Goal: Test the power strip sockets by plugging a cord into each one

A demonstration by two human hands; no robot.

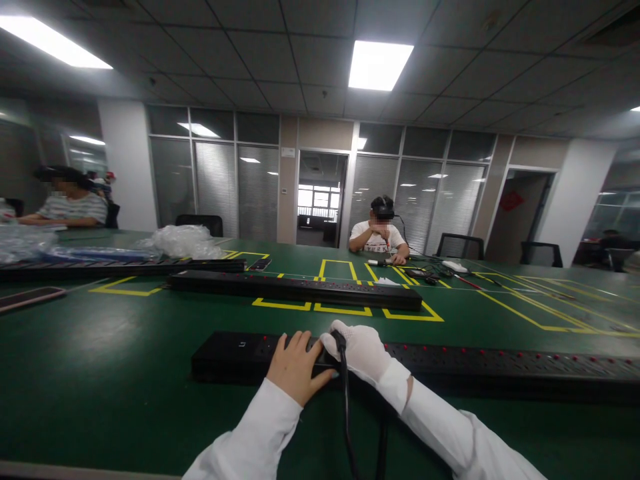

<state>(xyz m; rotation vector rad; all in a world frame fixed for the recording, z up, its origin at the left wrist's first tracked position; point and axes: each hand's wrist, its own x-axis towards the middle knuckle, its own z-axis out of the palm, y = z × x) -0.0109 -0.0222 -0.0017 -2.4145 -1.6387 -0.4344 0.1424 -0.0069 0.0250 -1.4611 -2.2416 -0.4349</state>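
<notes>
Across the lower view spreads a green table (pixel 100 373), its right end cut off by the frame. Near its front edge lies a long black power strip (pixel 450 363) with red dots along it; the right end runs out of the picture, and the hands cover a stretch towards the left. Farther back lies another black strip (pixel 300 290), its sockets too dim to make out. Beyond that, to the left, sits crumpled clear plastic (pixel 185 241). The right hand (pixel 360 350), in a white glove, is closed at the near strip, most of its fingertips hidden. Beside it the bare left hand (pixel 295 363) rests spread on the same strip, gripping nothing visible. A black cord (pixel 347 413) drops out of the bottom of the frame. It leads up to a plug (pixel 339 340) grasped in the glove; its prongs are hidden, so whether it sits in a socket cannot be told.
</notes>
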